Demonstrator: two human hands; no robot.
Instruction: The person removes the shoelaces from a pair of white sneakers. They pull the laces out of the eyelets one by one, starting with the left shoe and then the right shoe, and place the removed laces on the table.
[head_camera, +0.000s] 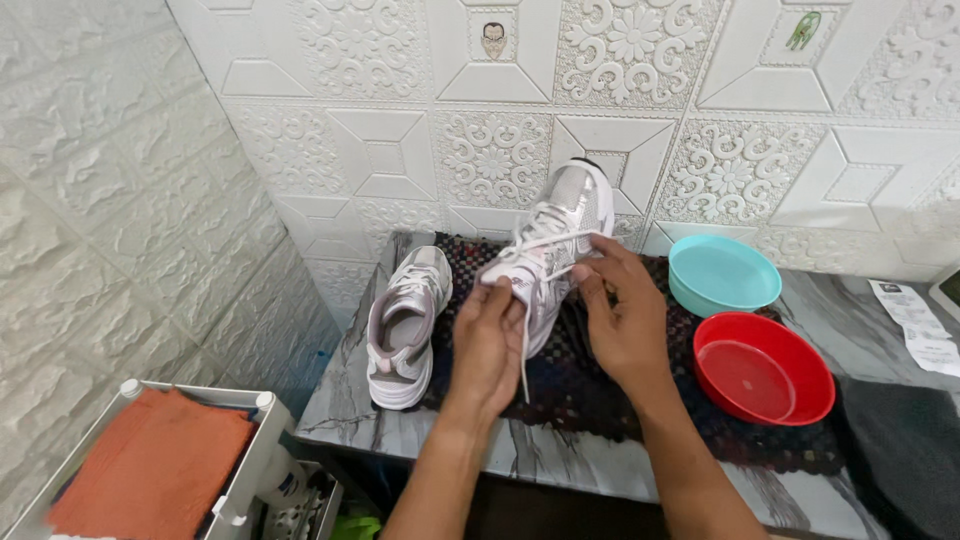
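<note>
At the far left, low in the view, a white rack (245, 470) holds an orange cloth (150, 470), and it stands beside the marble table (560, 455). On the table lies a dark woven mat (600, 400). On the left edge of this mat rests one white sneaker (405, 330), flat on its sole, with the opening turned toward the person.

Next to it, the second sneaker (555, 240) is lifted and tilted, its heel pointing up toward the patterned white wall (500, 100). The left hand (488, 340) is closed on the toe part of this shoe and pinches the white lace (527, 330), whose loose end hangs down between the two hands. The right hand (625, 310) is closed on the side of the same shoe, and its fingers pinch a lace strand near the eyelets.

To the right of the hands, a teal bowl (722, 275) stands near the wall. Just in front of it sits a red bowl (763, 368), partly on the mat. The two bowls look to touch each other. At the far right a paper slip (915, 320) lies on the table, and a dark cloth (900, 450) is below it.
</note>
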